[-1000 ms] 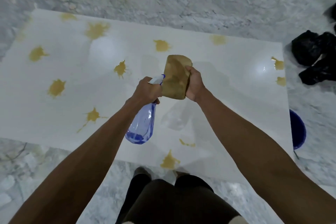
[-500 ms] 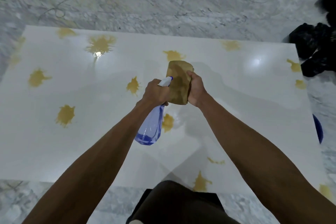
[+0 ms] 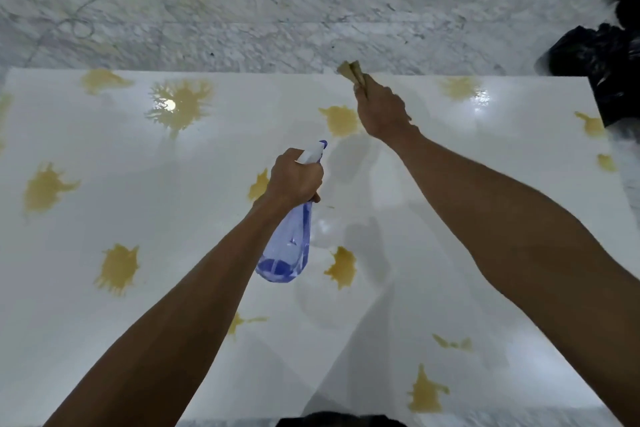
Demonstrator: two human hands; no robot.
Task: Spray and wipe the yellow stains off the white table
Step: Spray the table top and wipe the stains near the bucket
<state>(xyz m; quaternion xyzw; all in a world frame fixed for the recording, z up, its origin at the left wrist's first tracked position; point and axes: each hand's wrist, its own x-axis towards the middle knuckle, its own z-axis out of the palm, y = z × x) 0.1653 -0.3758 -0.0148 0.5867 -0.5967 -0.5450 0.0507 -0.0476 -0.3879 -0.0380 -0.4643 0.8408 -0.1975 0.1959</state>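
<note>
Head view — hands grip spray bottle and cloth.

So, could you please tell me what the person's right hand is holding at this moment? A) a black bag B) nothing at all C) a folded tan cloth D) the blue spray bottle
C: the right hand grips a folded tan cloth near the table's far edge, while the left hand holds the blue spray bottle.

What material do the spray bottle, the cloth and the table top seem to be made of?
Spray bottle: probably clear blue plastic; liquid shows through. Cloth: soft tan fabric or sponge cloth, bunched in the right hand. Table: glossy white, perhaps laminate or stone; it mirrors lamps.
</note>
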